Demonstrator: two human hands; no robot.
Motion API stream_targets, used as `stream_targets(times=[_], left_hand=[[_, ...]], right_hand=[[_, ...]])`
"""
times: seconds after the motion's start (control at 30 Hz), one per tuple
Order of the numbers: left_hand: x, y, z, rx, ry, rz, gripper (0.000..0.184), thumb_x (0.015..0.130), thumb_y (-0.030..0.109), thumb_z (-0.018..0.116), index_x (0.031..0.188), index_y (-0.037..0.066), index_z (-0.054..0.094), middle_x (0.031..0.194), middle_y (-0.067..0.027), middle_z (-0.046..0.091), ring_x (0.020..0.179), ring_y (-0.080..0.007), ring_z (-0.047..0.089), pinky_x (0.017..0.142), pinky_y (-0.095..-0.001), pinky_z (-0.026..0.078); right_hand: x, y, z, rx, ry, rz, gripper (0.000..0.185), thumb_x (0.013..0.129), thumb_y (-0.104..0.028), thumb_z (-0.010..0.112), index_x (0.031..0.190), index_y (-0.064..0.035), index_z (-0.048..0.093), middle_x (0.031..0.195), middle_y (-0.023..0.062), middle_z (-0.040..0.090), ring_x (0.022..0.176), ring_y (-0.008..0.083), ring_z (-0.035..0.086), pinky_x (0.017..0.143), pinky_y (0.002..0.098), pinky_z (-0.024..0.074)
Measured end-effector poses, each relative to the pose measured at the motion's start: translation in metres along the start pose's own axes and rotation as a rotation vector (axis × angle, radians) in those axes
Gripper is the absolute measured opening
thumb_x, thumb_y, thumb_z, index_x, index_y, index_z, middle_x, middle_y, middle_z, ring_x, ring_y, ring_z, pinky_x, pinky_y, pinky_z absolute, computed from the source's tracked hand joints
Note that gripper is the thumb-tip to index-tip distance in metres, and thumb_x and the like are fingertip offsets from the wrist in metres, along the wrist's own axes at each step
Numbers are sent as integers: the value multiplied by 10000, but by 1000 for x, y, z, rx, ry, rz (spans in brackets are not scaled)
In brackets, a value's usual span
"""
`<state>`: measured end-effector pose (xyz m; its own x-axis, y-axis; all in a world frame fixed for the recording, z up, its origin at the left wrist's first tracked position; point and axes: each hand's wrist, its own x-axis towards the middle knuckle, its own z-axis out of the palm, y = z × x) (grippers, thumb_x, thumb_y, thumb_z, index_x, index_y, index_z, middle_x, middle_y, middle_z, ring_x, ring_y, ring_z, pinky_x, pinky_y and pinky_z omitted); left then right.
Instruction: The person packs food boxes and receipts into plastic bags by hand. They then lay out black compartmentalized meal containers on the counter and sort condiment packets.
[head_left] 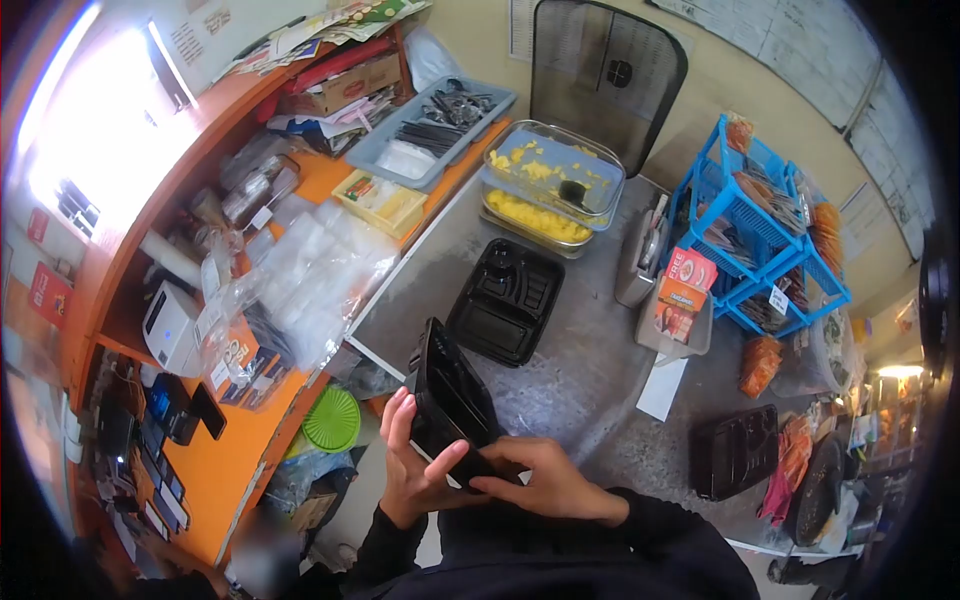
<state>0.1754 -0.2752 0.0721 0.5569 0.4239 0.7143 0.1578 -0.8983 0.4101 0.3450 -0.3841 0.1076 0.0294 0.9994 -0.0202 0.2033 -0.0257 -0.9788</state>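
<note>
Close to my body, a stack of black plastic trays (450, 395) is held up, tilted on its side. My left hand (415, 465) grips it from the left and below, fingers wrapped round its outer side. At its lower right edge, my right hand (545, 480) has its fingers pressed against the trays. Beyond them, a black compartment tray (507, 302) lies face up on the grey metal table (590, 345). Behind that tray stand glass containers (555, 180) with yellow food in them.
Blue cutlery tray (432, 135) and plastic bags (310, 270) sit on the orange counter (255, 440) at left. At right are a blue rack (745, 220), a metal holder (640, 250), a box with cards (680, 310) and more black trays (733, 452).
</note>
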Motion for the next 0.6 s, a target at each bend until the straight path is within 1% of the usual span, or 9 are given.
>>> stream_targets(times=[0.07, 0.17, 0.27, 0.3, 0.33, 0.4, 0.47, 0.53, 0.6], left_hand=[[-1, 2, 2, 34, -18, 27, 792, 510, 526, 891, 1201, 278, 593, 1423, -249, 276, 1262, -550, 356, 1006, -639, 361], [-3, -2, 2, -22, 8, 6, 774, 516, 559, 880, 1185, 279, 609, 1436, -248, 246, 1262, -558, 348, 1019, -637, 347], [-8, -7, -4, -23, 88, -41, 835, 508, 582, 884, 1201, 241, 566, 1450, -277, 208, 1272, -572, 330, 1047, -631, 311], [-11, -10, -6, -8, 126, -64, 848, 506, 582, 887, 1200, 225, 556, 1451, -286, 204, 1276, -573, 326, 1053, -628, 304], [-15, -19, -7, 36, 161, -35, 928, 498, 539, 910, 1223, 177, 457, 1462, -313, 168, 1308, -540, 320, 1079, -602, 276], [-37, -45, 13, -13, 389, -124, 940, 524, 418, 899, 1238, 164, 343, 1410, -258, 233, 1285, -427, 351, 1065, -526, 299], [-63, -51, 14, 47, 459, -218, 955, 535, 313, 872, 1252, 149, 263, 1339, -207, 281, 1232, -344, 383, 1037, -468, 325], [-80, -44, 4, 176, 402, -295, 957, 525, 237, 833, 1262, 134, 231, 1257, -165, 305, 1161, -301, 407, 1002, -436, 348], [-98, -45, 5, 213, 391, -345, 961, 502, 185, 802, 1267, 122, 224, 1191, -130, 310, 1115, -278, 411, 980, -415, 357]], right_hand=[[-4, -2, 4, -119, 114, 3, 304, 810, -212, 789, 971, -11, 627, 740, 84, 580, 683, 173, 579, 608, 303, 451], [-9, 1, -2, -48, 185, 70, 333, 788, -238, 816, 892, -25, 582, 720, 47, 528, 702, 104, 518, 612, 273, 423], [-21, -7, -33, 185, 280, 96, 343, 780, -237, 825, 898, -27, 579, 742, 25, 502, 718, 78, 463, 622, 263, 410], [-26, -9, -47, -35, 382, -43, 342, 784, -237, 822, 929, -20, 601, 775, 30, 525, 715, 83, 482, 633, 267, 416], [-34, -9, -57, -57, 443, -18, 315, 790, -198, 801, 987, -23, 628, 792, 50, 562, 690, 139, 543, 637, 279, 428], [-46, 5, -78, -356, 449, -82, 284, 796, -158, 764, 1028, -44, 647, 815, 47, 571, 714, 189, 569, 641, 297, 447], [-54, 34, -92, -659, 421, -84, 271, 792, -126, 727, 1050, -72, 665, 837, 38, 569, 743, 225, 580, 644, 316, 467], [-61, 86, -90, -966, 355, -34, 277, 777, -100, 690, 1054, -108, 683, 859, 24, 558, 778, 244, 577, 647, 335, 489], [-65, 135, -82, -1095, 344, -82, 277, 760, -98, 668, 1032, -136, 695, 869, 8, 542, 804, 221, 568, 648, 341, 501]])
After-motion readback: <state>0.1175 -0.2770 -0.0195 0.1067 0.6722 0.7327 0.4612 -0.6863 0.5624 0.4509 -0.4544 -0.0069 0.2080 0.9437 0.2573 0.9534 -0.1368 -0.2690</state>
